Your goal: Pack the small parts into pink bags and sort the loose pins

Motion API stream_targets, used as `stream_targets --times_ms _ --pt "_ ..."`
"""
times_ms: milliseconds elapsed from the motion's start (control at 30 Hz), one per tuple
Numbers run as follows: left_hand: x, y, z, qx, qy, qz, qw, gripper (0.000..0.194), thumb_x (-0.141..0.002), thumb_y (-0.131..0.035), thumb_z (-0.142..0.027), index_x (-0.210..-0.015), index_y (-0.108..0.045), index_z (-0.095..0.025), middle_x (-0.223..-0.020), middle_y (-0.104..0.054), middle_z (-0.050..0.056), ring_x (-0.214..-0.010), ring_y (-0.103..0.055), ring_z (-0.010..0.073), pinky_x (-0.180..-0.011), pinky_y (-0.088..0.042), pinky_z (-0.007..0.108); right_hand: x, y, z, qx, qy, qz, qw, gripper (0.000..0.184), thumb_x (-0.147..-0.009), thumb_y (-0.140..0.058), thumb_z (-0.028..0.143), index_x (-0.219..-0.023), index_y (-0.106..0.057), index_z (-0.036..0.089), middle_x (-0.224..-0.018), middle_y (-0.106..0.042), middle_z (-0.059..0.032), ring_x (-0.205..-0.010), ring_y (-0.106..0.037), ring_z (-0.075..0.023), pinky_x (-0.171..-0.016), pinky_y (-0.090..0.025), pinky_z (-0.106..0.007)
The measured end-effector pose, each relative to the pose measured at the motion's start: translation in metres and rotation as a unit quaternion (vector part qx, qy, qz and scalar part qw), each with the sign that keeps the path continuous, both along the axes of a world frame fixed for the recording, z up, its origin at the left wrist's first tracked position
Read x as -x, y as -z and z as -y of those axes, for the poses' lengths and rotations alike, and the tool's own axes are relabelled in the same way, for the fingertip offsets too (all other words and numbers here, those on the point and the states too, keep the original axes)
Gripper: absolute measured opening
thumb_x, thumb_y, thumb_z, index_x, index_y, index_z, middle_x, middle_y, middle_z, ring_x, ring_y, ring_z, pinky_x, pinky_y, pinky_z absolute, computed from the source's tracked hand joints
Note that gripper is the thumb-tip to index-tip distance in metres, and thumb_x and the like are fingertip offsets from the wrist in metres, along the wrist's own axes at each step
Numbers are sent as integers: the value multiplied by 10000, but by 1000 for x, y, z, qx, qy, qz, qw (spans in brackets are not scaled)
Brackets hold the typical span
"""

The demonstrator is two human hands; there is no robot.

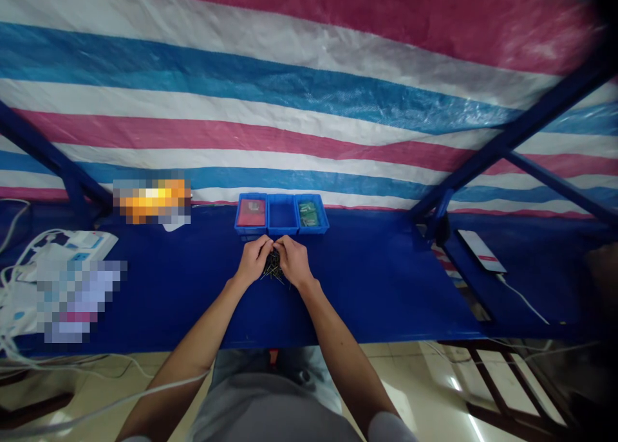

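Observation:
My left hand (253, 259) and my right hand (293, 260) meet at the fingertips above a small heap of thin dark pins with pale tips (273, 268). The fingers curl inward and hide whatever lies between them, and the heap touches the undersides of both hands. Just beyond the fingertips stands a blue three-compartment tray (281, 214). Its left compartment holds a flat red item (251, 213), its middle one shows only blue, and its right one holds a green packet (308, 213).
The blue tabletop (376, 281) carries a white power strip with tangled white cables (72, 249) at left and a phone on a charging cable (481, 251) at right. Blurred patches hide items at left. Blue metal struts (506, 143) and a striped tarp (309, 88) stand behind.

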State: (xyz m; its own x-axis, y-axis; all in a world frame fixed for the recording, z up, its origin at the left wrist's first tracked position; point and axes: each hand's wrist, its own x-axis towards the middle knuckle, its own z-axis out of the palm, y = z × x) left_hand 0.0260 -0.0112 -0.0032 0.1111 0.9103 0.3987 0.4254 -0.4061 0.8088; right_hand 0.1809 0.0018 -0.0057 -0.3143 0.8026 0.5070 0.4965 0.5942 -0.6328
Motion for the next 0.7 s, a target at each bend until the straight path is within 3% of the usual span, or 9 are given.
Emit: stream_targets --times_ms 300,467,567,700 --pt "-2 0 1 -15 20 -19 1000 324 -1006 -438 -320 -718 -500 -184 -631 -505 -30 -589 -488 112 -634 -375 249 2 2 1 28 30 2 999 423 -1057 -348 383 -707 -506 205 -588 -527 5 -521 -492 -128 -569 -315 -257" --pt "-3 0 1 -18 12 -23 1000 305 -1009 -436 -328 -753 -519 -185 -645 -516 -27 -592 -490 114 -634 -375 251 3 -1 1 71 27 -31 997 518 -1054 -350 439 -646 -545 187 -574 -533 7 -529 -508 -117 -576 -332 -248" --pt "-2 0 1 -11 0 -21 1000 307 -1011 -431 -343 -767 -527 -182 -649 -534 -23 -585 -496 116 -617 -364 251 1 -6 2 73 19 -43 996 449 -1041 -395 433 -740 -616 183 -648 -603 -5 -593 -554 -130 -616 -384 -242" --pt "1 1 0 3 -30 -21 999 350 -1018 -412 -351 -734 -522 -181 -631 -545 -20 -578 -507 119 -598 -344 252 -1 -9 2 47 -39 -49 997 281 -1035 -425 364 -1029 -654 200 -931 -697 -61 -830 -642 -170 -778 -462 -262"
